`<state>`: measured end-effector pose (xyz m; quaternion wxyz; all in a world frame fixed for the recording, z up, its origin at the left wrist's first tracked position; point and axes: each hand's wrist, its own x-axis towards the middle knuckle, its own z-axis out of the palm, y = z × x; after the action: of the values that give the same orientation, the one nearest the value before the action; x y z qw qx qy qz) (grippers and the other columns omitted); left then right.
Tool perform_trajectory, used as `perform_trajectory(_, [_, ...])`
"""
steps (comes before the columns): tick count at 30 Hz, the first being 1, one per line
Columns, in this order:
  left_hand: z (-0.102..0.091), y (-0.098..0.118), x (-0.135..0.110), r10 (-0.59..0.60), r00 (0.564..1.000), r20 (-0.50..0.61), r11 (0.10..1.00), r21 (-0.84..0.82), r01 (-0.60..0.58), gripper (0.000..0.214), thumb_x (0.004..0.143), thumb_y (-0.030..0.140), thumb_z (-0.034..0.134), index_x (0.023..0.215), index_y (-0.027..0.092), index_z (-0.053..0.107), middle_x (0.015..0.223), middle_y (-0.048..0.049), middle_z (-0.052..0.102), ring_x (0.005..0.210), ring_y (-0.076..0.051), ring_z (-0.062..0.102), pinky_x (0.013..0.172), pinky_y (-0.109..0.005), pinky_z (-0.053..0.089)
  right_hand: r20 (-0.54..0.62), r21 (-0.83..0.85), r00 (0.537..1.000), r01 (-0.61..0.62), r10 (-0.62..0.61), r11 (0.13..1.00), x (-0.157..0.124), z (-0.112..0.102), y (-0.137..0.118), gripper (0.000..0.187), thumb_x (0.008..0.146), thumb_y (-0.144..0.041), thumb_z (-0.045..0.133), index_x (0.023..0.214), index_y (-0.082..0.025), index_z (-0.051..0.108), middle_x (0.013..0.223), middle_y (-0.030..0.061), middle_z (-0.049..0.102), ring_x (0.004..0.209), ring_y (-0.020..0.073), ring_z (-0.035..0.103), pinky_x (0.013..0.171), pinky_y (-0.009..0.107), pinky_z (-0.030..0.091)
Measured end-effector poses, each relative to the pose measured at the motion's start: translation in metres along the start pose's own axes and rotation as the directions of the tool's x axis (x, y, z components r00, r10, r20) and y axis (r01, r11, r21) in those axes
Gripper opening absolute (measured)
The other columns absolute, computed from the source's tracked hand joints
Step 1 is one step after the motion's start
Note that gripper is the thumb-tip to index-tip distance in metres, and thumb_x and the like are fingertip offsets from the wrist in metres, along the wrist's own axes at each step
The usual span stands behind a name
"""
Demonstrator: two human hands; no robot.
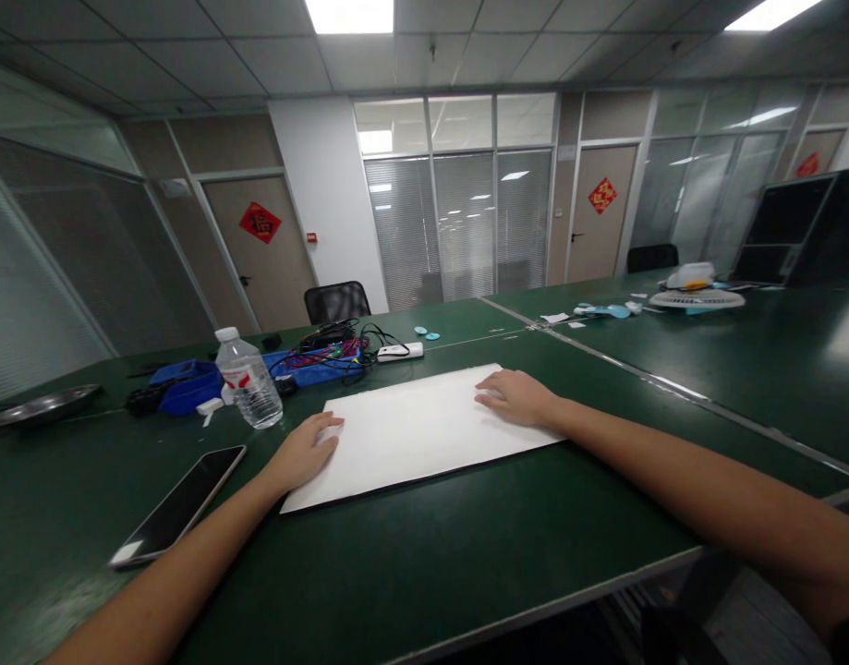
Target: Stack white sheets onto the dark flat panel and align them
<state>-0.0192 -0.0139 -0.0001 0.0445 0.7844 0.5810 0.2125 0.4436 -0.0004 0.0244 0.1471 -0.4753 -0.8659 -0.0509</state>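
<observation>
A white sheet of paper (410, 434) lies flat on the green table (424, 554), with a thin dark edge showing along its front side. At its left end rests my left hand (305, 451), fingers stretched out over the paper. My right hand (517, 399) lies on the right end, its fingers spread and pointing left. Neither hand grips anything. Close to my left forearm is a black-screened phone (181, 503), and behind it stands a clear water bottle (248, 379) with a white cap.
Blue trays (313, 368) with tangled cables sit behind the bottle, beside a white power strip (400, 352). A metal pan (42, 406) is at far left. At the back right lie a round white fan grille (697, 299) and light-blue parts (604, 311). A metal seam crosses the table.
</observation>
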Motion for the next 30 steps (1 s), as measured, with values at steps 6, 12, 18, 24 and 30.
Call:
perform_trajectory(6, [0.002,-0.002,0.001,-0.004,1.0,-0.003,1.0,-0.009,0.004,0.059,0.088,0.05,0.047,0.132,0.016,0.066,0.15,-0.015,0.056,0.139,-0.031,0.053,0.121,-0.048,0.035,-0.034,-0.057,0.931,-0.364,0.363,0.93,0.004,0.004,0.022,0.056,0.099,-0.054,0.045,0.136,-0.018,0.066,0.129,0.0158,0.069,0.121,0.033,0.061,0.103,0.046,0.044])
perform_trajectory(12, [0.003,-0.003,0.002,-0.003,1.0,-0.02,1.0,-0.02,0.002,0.06,0.088,0.051,0.048,0.131,0.015,0.067,0.148,-0.0152,0.058,0.138,-0.031,0.053,0.12,-0.046,0.036,-0.053,0.032,0.845,-0.531,0.532,0.847,0.005,0.007,0.037,0.049,0.094,-0.047,0.052,0.125,-0.014,0.071,0.12,0.0206,0.072,0.111,0.0359,0.067,0.095,0.047,0.049])
perform_trajectory(18, [0.003,0.002,-0.001,0.039,0.999,-0.037,0.999,-0.002,-0.039,0.057,0.088,0.051,0.05,0.128,0.017,0.07,0.147,-0.0144,0.06,0.135,-0.032,0.057,0.118,-0.047,0.04,-0.07,0.288,0.818,-0.531,0.57,0.797,0.009,0.016,0.047,0.044,0.084,-0.036,0.065,0.123,-0.017,0.073,0.12,0.0157,0.074,0.116,0.0347,0.066,0.105,0.046,0.045])
perform_trajectory(24, [0.002,0.007,-0.003,0.066,0.997,-0.034,0.998,0.025,-0.065,0.054,0.089,0.051,0.049,0.126,0.018,0.071,0.146,-0.0135,0.061,0.134,-0.032,0.058,0.117,-0.046,0.041,-0.051,0.674,0.744,-0.467,0.667,0.572,0.013,0.023,0.069,0.046,0.078,-0.018,0.063,0.122,-0.013,0.071,0.12,0.0158,0.074,0.114,0.0295,0.069,0.103,0.043,0.051])
perform_trajectory(30, [0.002,0.006,-0.003,0.05,0.998,-0.04,0.998,0.032,-0.049,0.055,0.091,0.051,0.047,0.127,0.017,0.071,0.144,-0.0138,0.061,0.134,-0.031,0.058,0.118,-0.046,0.04,0.017,0.919,0.809,-0.245,0.588,0.309,0.01,0.02,0.081,0.079,0.064,0.004,0.056,0.139,-0.021,0.057,0.13,0.0117,0.071,0.112,0.0245,0.071,0.093,0.042,0.061])
